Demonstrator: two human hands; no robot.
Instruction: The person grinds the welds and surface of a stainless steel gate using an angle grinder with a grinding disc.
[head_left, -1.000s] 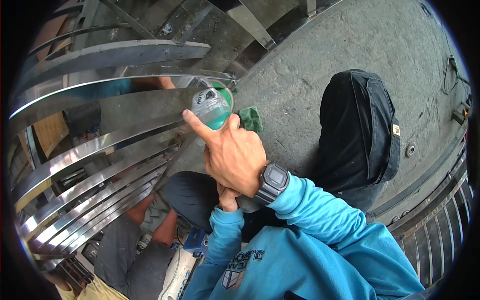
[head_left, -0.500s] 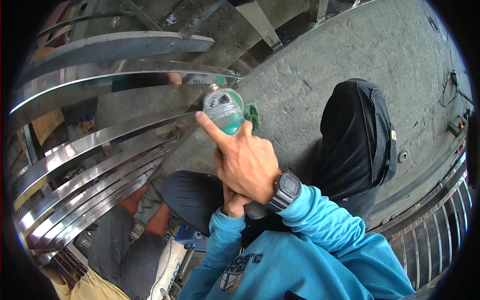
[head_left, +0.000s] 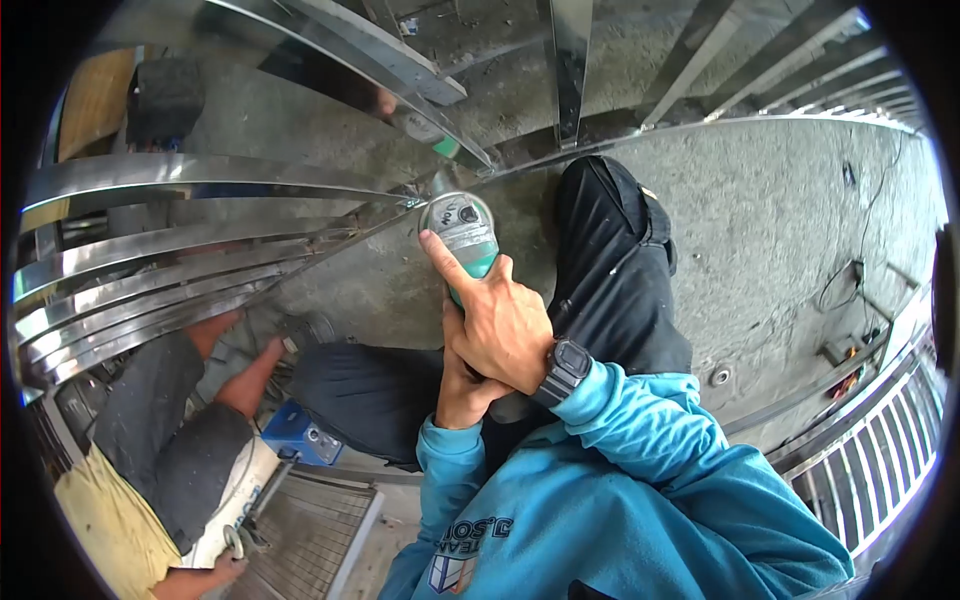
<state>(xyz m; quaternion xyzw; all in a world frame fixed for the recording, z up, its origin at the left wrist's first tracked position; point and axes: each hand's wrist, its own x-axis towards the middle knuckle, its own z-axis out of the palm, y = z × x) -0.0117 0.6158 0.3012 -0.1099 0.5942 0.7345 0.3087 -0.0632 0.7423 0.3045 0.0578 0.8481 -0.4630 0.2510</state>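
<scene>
Both my hands are closed around a teal and grey angle grinder [head_left: 470, 240]. My right hand [head_left: 500, 330], with a black watch on its wrist, wraps over the body from above, its index finger stretched along the grey head. Below and to the left, my left hand [head_left: 462, 390] is closed around the rear part, partly covered by the right. The grinder's head is right at the end of a shiny metal bar [head_left: 300, 183], where it meets the long frame rail. The disc side is mostly hidden under the head.
Polished bars fan out left, and more railing bars [head_left: 790, 85] stand at the far right. Lower left, another person in a yellow shirt [head_left: 110, 520] sits close beside a blue box [head_left: 302, 435]. A cable [head_left: 850, 275] lies on the concrete floor [head_left: 760, 230] at right.
My view has swung, so the railing bars and my knee appear shifted. The grinder now appears slightly lower, by another bar end. Both hands keep their hold.
</scene>
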